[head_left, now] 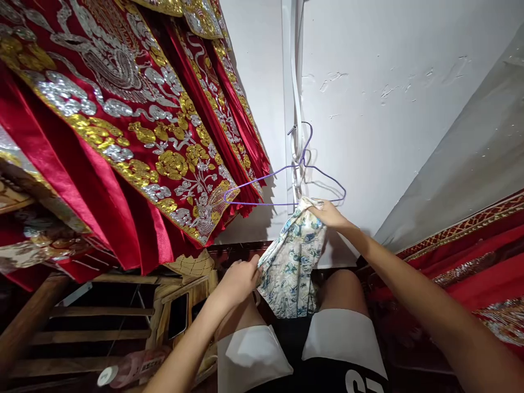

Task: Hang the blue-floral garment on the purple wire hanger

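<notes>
A white cloth with a blue and green floral print (pixel 291 262) hangs in front of my knees. My right hand (pixel 329 214) pinches its top corner up against the lower bar of a purple wire hanger (pixel 282 188), which hangs on a white strip on the wall. Lower down, my left hand (pixel 239 279) is closed on the cloth's left edge.
Red garments with gold and silver embroidery (pixel 135 125) hang at the left and reach close to the hanger. More red embroidered fabric (pixel 483 262) lies at the right. A wooden frame (pixel 102 311) stands at the lower left. The white wall (pixel 388 98) is behind the hanger.
</notes>
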Available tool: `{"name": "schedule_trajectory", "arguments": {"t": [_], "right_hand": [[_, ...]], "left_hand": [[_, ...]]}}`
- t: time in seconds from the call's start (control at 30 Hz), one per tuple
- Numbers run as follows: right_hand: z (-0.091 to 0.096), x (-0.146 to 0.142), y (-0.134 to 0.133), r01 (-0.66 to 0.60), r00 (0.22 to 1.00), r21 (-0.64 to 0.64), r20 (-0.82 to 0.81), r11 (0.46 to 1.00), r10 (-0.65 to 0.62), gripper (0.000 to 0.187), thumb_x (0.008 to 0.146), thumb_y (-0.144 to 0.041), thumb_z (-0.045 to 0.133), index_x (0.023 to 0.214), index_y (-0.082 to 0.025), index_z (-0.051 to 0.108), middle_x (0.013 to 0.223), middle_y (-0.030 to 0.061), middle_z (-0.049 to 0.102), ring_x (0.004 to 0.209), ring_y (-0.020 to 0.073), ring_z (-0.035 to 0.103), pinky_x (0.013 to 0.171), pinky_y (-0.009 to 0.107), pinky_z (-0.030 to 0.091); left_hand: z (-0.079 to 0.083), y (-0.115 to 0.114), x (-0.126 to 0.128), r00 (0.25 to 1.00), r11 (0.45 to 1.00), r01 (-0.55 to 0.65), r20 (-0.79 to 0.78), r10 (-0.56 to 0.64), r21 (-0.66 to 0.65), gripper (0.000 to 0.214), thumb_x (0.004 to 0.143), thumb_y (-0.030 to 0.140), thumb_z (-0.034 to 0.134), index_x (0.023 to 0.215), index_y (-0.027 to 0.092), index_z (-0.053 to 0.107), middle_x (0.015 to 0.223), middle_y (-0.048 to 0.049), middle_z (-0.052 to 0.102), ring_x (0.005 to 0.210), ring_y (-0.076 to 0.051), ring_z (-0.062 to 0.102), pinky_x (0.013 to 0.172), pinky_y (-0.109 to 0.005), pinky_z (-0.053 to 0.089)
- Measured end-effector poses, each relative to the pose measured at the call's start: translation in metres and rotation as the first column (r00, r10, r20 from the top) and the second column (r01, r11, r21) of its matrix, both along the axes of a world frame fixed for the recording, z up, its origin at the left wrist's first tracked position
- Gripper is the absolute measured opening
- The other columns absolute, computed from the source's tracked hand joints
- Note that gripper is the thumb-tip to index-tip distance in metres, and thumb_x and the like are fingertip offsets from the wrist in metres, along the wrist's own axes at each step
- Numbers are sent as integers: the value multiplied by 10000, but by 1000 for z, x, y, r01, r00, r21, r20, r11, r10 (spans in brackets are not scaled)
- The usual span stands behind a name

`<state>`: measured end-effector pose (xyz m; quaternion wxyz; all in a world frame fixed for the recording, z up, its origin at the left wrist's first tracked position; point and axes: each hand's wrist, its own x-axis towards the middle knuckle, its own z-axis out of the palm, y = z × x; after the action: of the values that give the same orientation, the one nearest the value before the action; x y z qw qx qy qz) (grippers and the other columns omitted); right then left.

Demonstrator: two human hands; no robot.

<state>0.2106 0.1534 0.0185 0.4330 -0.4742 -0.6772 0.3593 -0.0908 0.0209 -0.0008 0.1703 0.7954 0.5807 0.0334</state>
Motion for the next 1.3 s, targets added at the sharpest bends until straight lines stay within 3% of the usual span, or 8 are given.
{"name": "schedule_trajectory", "arguments": {"t": [0.1,0.23,0.5,0.73,0.87,1.13,1.23,1.3], "right_hand": [[1,18,-17,82,992,58,94,995,-88,318,804,-453,632,647,-192,542,632,8,554,659,167,514,615,268,411],[20,49,-55,237,953,113,164,965,-254,351,805,-406,608,603,-227,384,591,-35,365,597,125,356,525,250,278],[50,62,-97,243,948,221,153,944,-280,439,868,-412,599,603,-248,290,558,-40,304,546,124,293,496,278,250],[36,56,-91,246,939,344,148,906,-311,403,835,-444,579,558,-239,369,536,-25,360,543,137,356,518,280,306],[36,55,-89,262,936,362,131,894,-328,393,820,-418,567,562,-239,331,542,-26,327,547,134,327,523,282,288],[38,41,-98,153,981,288,72,945,-181,477,890,-524,541,564,-234,349,555,-30,363,551,129,346,516,273,318],[37,39,-101,108,991,236,54,966,-123,451,885,-558,581,597,-221,500,581,-11,469,581,148,431,549,273,389],[37,42,-103,170,984,231,19,958,-180,350,845,-543,657,873,-198,705,648,7,577,649,184,538,616,285,454]], "left_hand": [[9,7,-11,1000,998,10,-3,-9,58,218,893,177,433,955,253,628,844,-100,752,912,-318,713,1084,-558,392],[29,15,-11,994,968,39,92,-64,247,205,794,136,526,918,258,635,1009,-93,749,1016,-293,678,1151,-532,356],[94,39,0,986,860,2,141,-86,511,87,851,271,503,803,213,546,925,-103,662,857,-269,627,806,-376,510],[93,82,10,1000,972,20,19,-25,234,214,805,264,545,598,217,572,640,-72,650,577,-222,581,599,-309,427],[107,97,21,999,924,-32,51,14,380,213,836,232,495,635,210,561,743,-102,658,705,-258,622,732,-351,485],[109,107,48,884,841,84,350,-310,534,237,909,180,383,938,174,618,922,-65,686,888,-219,643,884,-345,506],[102,104,51,808,802,-26,485,-334,597,339,905,157,363,1087,171,648,953,-46,722,922,-200,675,881,-310,502],[100,104,48,811,776,-88,497,-309,625,335,889,153,373,1018,179,681,902,-37,727,859,-195,677,827,-294,500]]}}
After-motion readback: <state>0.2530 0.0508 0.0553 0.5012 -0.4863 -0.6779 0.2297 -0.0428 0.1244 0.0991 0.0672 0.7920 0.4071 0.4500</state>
